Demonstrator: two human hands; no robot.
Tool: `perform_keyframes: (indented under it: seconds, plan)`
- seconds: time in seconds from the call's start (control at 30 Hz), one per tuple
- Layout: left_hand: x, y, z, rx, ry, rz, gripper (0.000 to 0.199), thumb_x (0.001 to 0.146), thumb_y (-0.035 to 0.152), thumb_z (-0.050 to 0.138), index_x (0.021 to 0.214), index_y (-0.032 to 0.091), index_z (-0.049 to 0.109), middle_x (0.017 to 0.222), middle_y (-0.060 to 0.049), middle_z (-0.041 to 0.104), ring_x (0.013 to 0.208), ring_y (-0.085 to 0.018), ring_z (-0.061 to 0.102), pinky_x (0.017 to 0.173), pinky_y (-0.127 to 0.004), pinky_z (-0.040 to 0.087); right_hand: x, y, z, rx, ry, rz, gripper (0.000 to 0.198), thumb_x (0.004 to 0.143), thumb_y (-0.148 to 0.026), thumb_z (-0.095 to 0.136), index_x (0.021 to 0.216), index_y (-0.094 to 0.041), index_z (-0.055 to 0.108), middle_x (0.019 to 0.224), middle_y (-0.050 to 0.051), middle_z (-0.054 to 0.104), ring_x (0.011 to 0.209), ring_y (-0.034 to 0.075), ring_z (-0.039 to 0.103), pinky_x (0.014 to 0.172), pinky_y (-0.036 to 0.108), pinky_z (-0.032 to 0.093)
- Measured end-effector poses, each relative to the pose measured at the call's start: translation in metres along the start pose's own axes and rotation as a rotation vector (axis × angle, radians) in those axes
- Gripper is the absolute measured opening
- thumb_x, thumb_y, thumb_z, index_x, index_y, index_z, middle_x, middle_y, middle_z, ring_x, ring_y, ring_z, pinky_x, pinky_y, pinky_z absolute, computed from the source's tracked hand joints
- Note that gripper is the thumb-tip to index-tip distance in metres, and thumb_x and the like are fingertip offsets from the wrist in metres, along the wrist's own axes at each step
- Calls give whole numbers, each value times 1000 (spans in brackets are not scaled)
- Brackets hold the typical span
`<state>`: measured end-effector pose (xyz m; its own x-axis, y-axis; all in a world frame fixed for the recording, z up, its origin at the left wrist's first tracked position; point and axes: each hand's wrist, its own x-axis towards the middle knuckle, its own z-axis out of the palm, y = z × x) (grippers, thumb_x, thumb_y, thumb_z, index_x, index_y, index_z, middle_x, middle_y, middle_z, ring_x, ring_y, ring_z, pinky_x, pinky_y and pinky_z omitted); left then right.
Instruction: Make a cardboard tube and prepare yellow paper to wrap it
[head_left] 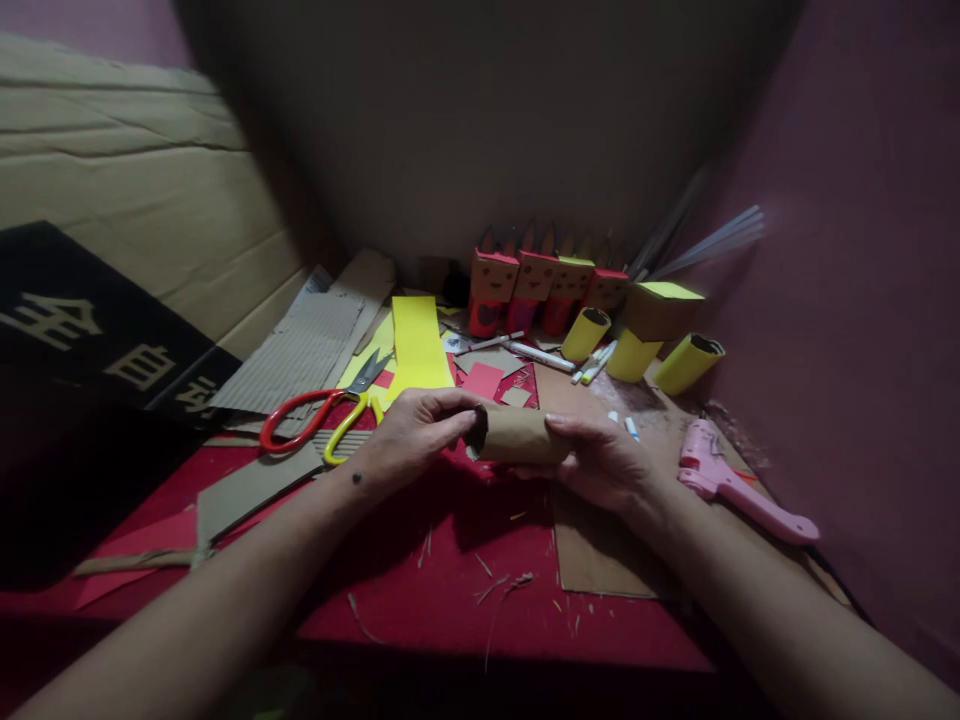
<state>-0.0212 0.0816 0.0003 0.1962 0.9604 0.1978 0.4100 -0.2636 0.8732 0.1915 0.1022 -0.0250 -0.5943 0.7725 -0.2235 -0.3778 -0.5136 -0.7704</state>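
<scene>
Between my two hands a brown cardboard tube point(521, 435) lies on its side, held above the red tabletop. My left hand point(424, 425) pinches the rim at its open left end. At the other end my right hand point(600, 455) grips it, thumb on top and fingers beneath. Scissors point(341, 410) with one red and one yellow handle lie just left of my left hand, blades spread. Behind the tube are a yellow paper strip point(417, 340) and a small red paper piece point(482, 380).
Several red box figures with drawn faces point(495, 285) stand at the back. Yellow tubes point(688, 363) and white markers point(540, 355) sit right of centre. A pink glue gun point(739, 485) lies at right, near a brown board point(607, 550). Corrugated cardboard point(300, 345) leans at left.
</scene>
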Motion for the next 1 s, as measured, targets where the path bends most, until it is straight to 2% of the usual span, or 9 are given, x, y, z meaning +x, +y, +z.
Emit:
perform_keyframes:
  seconds: [0.2,0.33,0.5,0.63,1.0]
  plan:
    - [0,-1,1,-63,37,-6,22,74,30,59,83,16,73,72,-3,70,63,-12,57,61,-23,46,-1,-1,3,9,13,-37,21,61,-16,67,82,-14,68,88,11,69,95,30,60,83,47,50]
    - [1,-5,0,-157,73,0,17,74,28,63,79,16,73,65,0,67,58,-10,55,58,-21,45,-1,-2,2,22,35,-55,22,60,-17,68,82,-15,67,87,10,68,96,31,60,83,48,50]
    - [2,-7,-1,-241,70,-30,16,76,26,65,83,14,72,59,1,64,54,-8,55,55,-20,44,-1,-5,2,112,127,-67,25,64,-17,68,89,-15,66,88,10,68,89,27,61,79,47,51]
    - [1,-4,-1,-271,91,-52,15,77,26,65,83,14,72,61,0,67,54,-8,57,56,-20,46,0,-7,3,172,191,-54,19,66,-23,70,83,-17,65,81,9,68,82,27,62,75,46,51]
    - [1,-7,0,-304,123,-94,17,76,25,65,89,15,71,72,-3,71,55,-9,60,57,-22,49,3,-9,2,138,104,-47,30,67,-34,69,92,-20,64,87,8,67,72,22,58,65,37,48]
